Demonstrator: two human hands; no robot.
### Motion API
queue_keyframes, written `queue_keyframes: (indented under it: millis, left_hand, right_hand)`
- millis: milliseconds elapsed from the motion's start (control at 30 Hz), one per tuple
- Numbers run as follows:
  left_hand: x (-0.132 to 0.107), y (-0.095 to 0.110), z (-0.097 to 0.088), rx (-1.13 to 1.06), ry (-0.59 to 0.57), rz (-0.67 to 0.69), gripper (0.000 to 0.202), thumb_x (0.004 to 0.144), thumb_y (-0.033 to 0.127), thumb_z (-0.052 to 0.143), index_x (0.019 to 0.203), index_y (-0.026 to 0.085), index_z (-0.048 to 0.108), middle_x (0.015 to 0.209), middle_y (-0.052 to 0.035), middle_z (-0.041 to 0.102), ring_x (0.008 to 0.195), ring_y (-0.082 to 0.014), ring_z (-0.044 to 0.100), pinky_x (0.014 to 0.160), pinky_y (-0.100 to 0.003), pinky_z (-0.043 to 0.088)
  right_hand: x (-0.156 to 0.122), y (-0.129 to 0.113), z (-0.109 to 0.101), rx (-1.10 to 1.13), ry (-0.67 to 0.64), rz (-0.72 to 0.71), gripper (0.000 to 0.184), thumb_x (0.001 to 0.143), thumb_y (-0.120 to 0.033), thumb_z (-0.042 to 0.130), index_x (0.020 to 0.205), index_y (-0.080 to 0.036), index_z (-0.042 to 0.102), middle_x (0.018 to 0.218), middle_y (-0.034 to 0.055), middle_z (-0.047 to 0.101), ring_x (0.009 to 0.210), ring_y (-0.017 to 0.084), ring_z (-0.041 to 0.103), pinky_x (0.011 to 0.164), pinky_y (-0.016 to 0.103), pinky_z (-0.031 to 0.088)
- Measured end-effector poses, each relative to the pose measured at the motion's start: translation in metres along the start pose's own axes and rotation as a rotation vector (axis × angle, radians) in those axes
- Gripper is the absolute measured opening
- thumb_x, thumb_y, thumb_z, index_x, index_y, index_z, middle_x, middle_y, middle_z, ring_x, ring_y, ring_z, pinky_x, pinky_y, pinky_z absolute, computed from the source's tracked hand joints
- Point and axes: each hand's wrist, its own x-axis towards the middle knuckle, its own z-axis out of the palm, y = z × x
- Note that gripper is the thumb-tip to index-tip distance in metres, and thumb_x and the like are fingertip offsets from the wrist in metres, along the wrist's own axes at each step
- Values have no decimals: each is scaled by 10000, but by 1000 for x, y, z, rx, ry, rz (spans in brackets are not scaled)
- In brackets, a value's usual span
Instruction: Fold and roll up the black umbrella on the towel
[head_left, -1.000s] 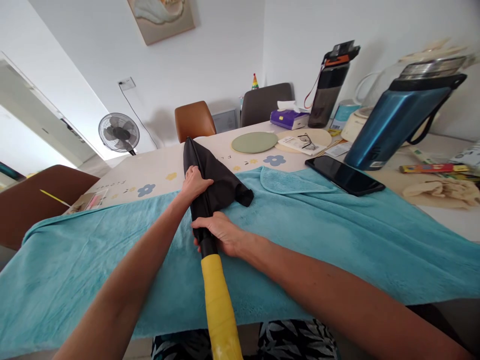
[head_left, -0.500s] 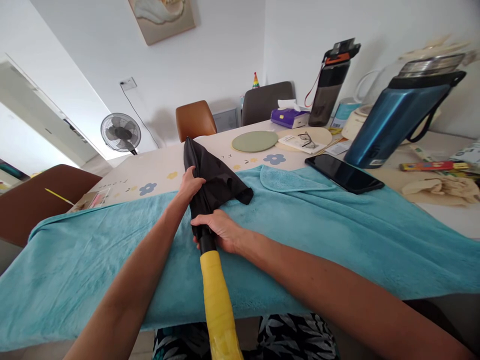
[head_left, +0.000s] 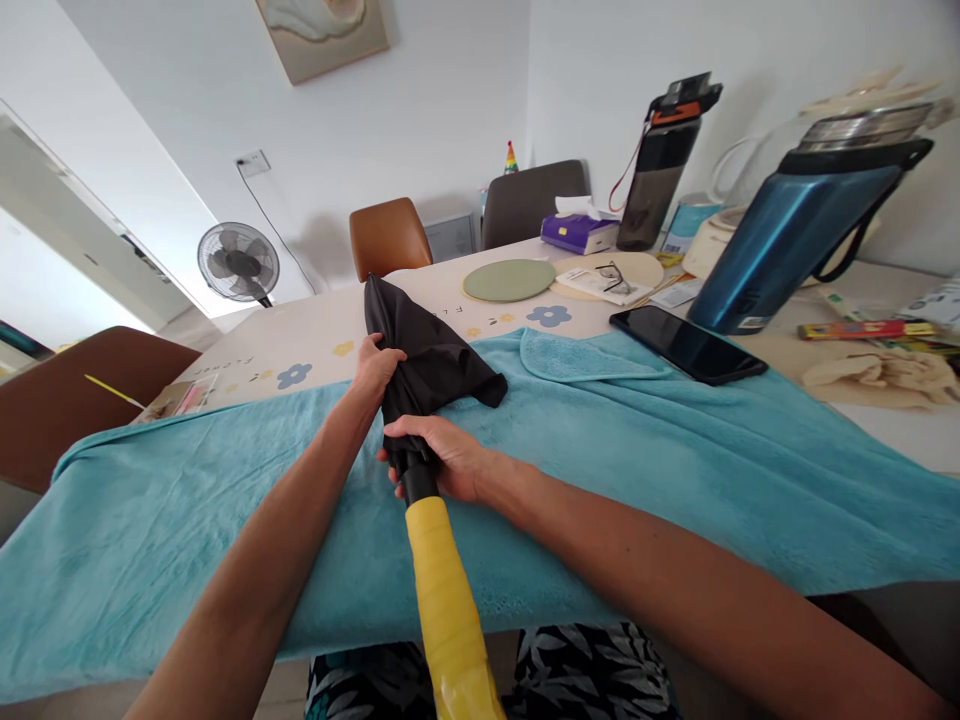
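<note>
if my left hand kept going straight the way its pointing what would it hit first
The left hand is closed on the black folded umbrella canopy, so that cloth comes first. Past it, the line runs over the flower-print table toward the brown leather chair, though depth is hard to judge.

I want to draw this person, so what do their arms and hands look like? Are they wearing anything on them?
Both arms are bare, with no sleeves in view. The left hand and right hand have no gloves, and no watch, bracelet or ring shows on them.
</note>
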Motion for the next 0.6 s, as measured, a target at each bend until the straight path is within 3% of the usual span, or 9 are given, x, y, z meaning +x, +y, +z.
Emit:
queue_keyframes:
  millis: [200,300,433,500,600]
  left_hand:
    - [2,-2,0,-33,3,-11,635,620,170,629,1234,139,471,1284,-126,521,1164,-252,507,976,-339,426]
    - [0,-2,1,-32,3,-17,633,624,170,622,1237,140,467,1294,-125,515,1161,-245,508,980,-342,422]
    - [-2,-1,2,59,-31,-7,611,669,220,604,1254,138,448,1297,-138,504,1169,-252,496,997,-366,402]
    - [-3,1,2,192,-18,61,572,696,253,584,1243,141,456,1331,-151,462,1219,-281,444,1021,-414,367]
    - [-12,10,2,421,60,284,494,719,253,556,1202,167,495,1416,-132,364,1299,-317,331,1052,-479,299]
  right_hand:
    - [-1,3,3,91,-42,-68,82,809,-158,505,768,-108,556,661,54,597,634,190,649,587,344,568]
    - [-1,4,5,106,-1,-87,66,796,-127,513,740,-108,544,661,44,598,570,164,623,520,323,557]
    - [0,4,6,43,102,-86,108,760,-95,545,659,-119,514,526,-4,524,414,98,493,366,222,447]
    - [1,4,6,22,132,-74,148,753,-84,541,626,-137,485,459,-26,470,393,95,464,352,207,420]
    - [2,4,6,5,159,-76,163,731,-68,542,618,-153,462,430,-33,450,396,103,462,352,214,419]
